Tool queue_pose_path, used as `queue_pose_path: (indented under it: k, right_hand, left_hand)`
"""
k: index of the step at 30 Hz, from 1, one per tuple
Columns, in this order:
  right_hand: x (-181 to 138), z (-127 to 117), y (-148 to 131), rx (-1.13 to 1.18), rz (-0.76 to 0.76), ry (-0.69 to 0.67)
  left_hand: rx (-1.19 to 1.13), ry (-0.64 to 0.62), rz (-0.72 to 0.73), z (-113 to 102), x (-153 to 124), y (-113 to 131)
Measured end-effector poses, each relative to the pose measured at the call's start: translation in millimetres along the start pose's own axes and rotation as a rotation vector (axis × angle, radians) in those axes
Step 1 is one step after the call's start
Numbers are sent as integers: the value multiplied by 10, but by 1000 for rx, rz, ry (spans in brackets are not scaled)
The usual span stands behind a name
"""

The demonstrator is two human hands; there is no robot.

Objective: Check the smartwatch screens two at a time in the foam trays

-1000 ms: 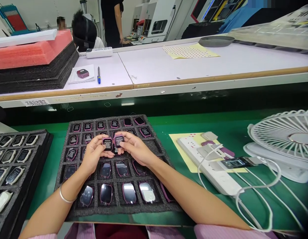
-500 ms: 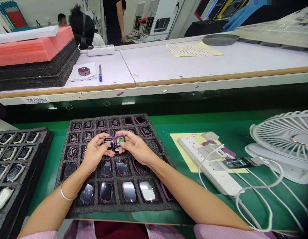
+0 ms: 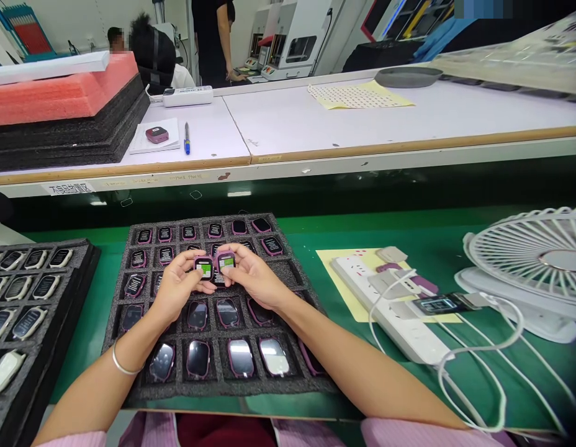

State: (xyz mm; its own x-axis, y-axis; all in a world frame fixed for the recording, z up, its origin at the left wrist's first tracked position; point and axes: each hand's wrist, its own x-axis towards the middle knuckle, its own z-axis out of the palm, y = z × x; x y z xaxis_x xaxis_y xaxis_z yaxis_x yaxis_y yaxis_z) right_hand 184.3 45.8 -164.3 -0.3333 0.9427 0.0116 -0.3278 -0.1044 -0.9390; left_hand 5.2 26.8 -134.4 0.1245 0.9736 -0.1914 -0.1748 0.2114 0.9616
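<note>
My left hand (image 3: 180, 280) grips a purple-framed smartwatch body (image 3: 204, 268) with the thumb near its lit screen, which shows green and white. Close beside it, my right hand (image 3: 251, 276) pinches a second purple smartwatch body (image 3: 226, 261), its screen lit green and white as well. Both are held side by side over a dark foam tray (image 3: 176, 390) with square pockets. Purple watch bodies fill many pockets; those in the back rows show white text, while several front ones, such as the watch body (image 3: 198, 359), have dark or reflective screens.
At left lies another foam tray (image 3: 69, 292) of pale watch bodies. To the right are a white power strip (image 3: 390, 310), cables, a small meter (image 3: 439, 304) and a white fan (image 3: 539, 261). A raised shelf (image 3: 279, 130) runs behind, with stacked foam (image 3: 59, 93) and a pen (image 3: 187, 138).
The screen of the watch in my left hand has switched from white text on black to a green and white picture. Both hands stay in place.
</note>
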Motion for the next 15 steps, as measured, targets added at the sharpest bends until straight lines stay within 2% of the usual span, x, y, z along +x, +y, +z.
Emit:
queue_pose_path:
  k: [6, 15]
  right_hand:
    - [-6, 8, -27, 96, 83, 26]
    - [-18, 18, -55, 47, 51, 6]
  left_hand:
    - [-45, -30, -19, -12, -2, 0]
    - [-61, -26, -14, -5, 1, 18]
